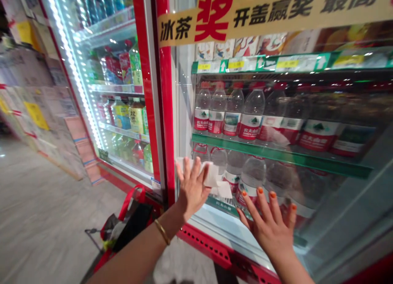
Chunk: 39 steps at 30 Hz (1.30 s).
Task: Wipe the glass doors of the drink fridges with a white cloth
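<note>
A grey floor point(37, 222) runs back along stacked boxes point(52, 120) at the far left. Two red-framed drinks fridges stand side by side: a brightly lit left fridge point(149, 91) and a nearer right fridge point(202, 245), whose glass door point(334, 198) is smooth, clear and reflective. A beige banner point(273, 14) crosses that door above rows of red-capped water bottles point(253, 114). A black-and-red bag point(132, 226) is near the fridges' base.

The right hand point(272, 224), orange-nailed, is spread at the lower glass, fingers apart and gripping nothing. The left hand point(193, 185) is spread too, fingers apart over a tissue point(223, 190) lying against the glass. The tissue is white, thin and crumpled, with loose corners showing beyond the thumb.
</note>
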Available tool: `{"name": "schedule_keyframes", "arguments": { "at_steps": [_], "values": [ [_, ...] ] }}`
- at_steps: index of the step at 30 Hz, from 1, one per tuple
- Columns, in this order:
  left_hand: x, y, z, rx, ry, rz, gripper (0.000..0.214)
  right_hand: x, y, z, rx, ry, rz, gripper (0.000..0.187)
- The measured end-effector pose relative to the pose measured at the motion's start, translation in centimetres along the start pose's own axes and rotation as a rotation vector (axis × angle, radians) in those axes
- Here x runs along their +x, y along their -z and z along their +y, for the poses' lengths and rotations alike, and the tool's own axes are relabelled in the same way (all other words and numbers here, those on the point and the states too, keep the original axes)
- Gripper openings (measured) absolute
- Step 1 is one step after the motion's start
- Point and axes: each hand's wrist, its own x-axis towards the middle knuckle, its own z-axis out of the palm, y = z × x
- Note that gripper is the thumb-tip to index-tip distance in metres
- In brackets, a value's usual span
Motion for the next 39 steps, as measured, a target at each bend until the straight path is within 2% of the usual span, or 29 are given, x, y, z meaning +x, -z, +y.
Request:
{"name": "schedule_keyframes", "arguments": {
  "at_steps": [4,6,8,10,12,13,15,17,19,20,21,22,24,26,27,28,29,32,34,35,36,37,39],
  "values": [
    [-4.2,0.6,2.9,-0.027,-0.314,0.047,0.062,0.1,0.1,-0.2,0.017,-0.021,-0.014,0.065],
    [-5.2,0.9,2.9,-0.024,-0.331,0.053,0.06,0.0,0.1,-0.1,0.017,-0.016,-0.015,0.065],
    [-3.4,1.3,2.0,-0.009,-0.245,0.048,0.074,-0.2,-0.1,0.0,0.01,-0.009,-0.016,0.067],
    [0.4,1.7,1.4,0.003,-0.063,0.019,0.096,-0.6,-0.4,0.0,0.008,-0.014,-0.017,0.069],
    [3.7,1.9,2.0,0.01,0.091,-0.027,0.105,-1.1,-0.7,-0.1,0.026,-0.034,-0.02,0.071],
    [4.3,1.9,2.7,0.011,0.101,-0.037,0.104,-1.3,-0.8,-0.2,0.042,-0.055,-0.023,0.072],
    [2.7,1.7,4.4,0.012,-0.032,-0.015,0.091,-1.7,-0.7,-0.3,0.087,-0.093,-0.047,0.072],
    [-1.3,1.3,5.4,0.014,-0.234,0.037,0.071,-1.8,-0.2,-0.2,0.143,-0.108,-0.078,0.068],
    [-4.9,0.9,4.8,0.017,-0.325,0.079,0.054,-1.8,0.7,0.2,0.193,-0.119,-0.116,0.066],
    [-5.6,0.8,3.8,0.024,-0.316,0.093,0.054,-1.8,1.2,0.6,0.2,-0.135,-0.122,0.067],
    [-5.3,0.9,2.5,0.033,-0.28,0.106,0.061,-1.8,1.6,1.1,0.192,-0.163,-0.12,0.067],
    [-4.0,1.0,1.1,0.047,-0.219,0.115,0.073,-1.9,1.9,1.7,0.175,-0.193,-0.111,0.068],
    [0.7,1.6,-1.2,0.056,-0.022,0.106,0.096,-2.2,2.2,3.0,0.144,-0.236,-0.082,0.069],
    [5.6,2.1,-1.7,0.026,0.192,0.073,0.103,-2.4,2.1,3.9,0.131,-0.254,-0.062,0.069],
    [7.1,2.2,-1.3,0.009,0.248,0.064,0.101,-2.5,1.9,4.2,0.129,-0.26,-0.059,0.069],
    [7.6,2.1,-0.5,0.003,0.257,0.06,0.099,-2.5,1.7,4.3,0.125,-0.263,-0.052,0.069],
    [7.1,1.8,0.5,0.004,0.198,0.068,0.097,-2.5,1.6,4.4,0.124,-0.265,-0.045,0.069],
    [1.6,0.8,2.7,0.018,-0.16,0.116,0.086,-2.4,1.4,4.3,0.133,-0.248,-0.04,0.067],
    [-1.3,0.5,2.5,0.01,-0.249,0.144,0.081,-2.5,1.5,4.4,0.123,-0.242,-0.039,0.067],
    [-1.5,0.6,1.8,0.008,-0.231,0.158,0.084,-2.5,1.6,4.4,0.114,-0.238,-0.037,0.066],
    [-0.6,1.0,1.1,0.011,-0.165,0.162,0.091,-2.5,1.6,4.4,0.104,-0.231,-0.028,0.066],
    [1.3,1.4,0.4,0.011,-0.071,0.161,0.097,-2.5,1.5,4.4,0.099,-0.226,-0.016,0.066],
    [7.0,2.6,0.1,0.0,0.151,0.147,0.103,-2.4,1.3,4.3,0.096,-0.222,0.0,0.066]
  ]
}}
